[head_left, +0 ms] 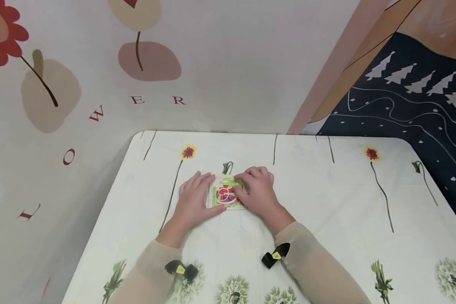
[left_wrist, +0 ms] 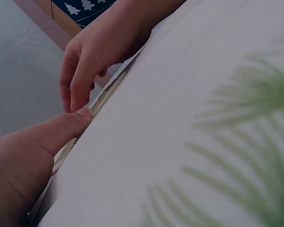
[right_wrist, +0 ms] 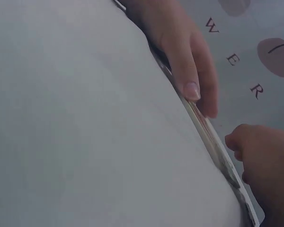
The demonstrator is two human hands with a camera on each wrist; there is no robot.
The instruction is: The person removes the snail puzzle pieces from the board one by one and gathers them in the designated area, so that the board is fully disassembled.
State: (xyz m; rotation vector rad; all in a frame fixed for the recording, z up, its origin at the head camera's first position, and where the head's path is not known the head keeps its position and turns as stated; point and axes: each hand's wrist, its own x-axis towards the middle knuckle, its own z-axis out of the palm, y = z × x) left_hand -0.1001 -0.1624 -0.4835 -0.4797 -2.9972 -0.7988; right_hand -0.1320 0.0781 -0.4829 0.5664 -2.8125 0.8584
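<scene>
A small square board [head_left: 228, 195] with a red, blue and green snail picture lies flat on the white tabletop. My left hand [head_left: 195, 198] is at its left side, thumb along the near edge and fingers by the far left corner. Over the right part of the picture is my right hand [head_left: 260, 190], its index finger bent at the far edge and its thumb on the picture. In the left wrist view, the right hand [left_wrist: 102, 56] points its fingertips down at the board; I cannot tell whether they pinch a piece.
The white tabletop [head_left: 327, 202] is printed with flowers and stems. Its far edge meets a pale wall [head_left: 232, 84] with lettering. A dark panel [head_left: 406, 101] with white trees stands at the right. Both sleeves [head_left: 152, 270] bear black wrist straps.
</scene>
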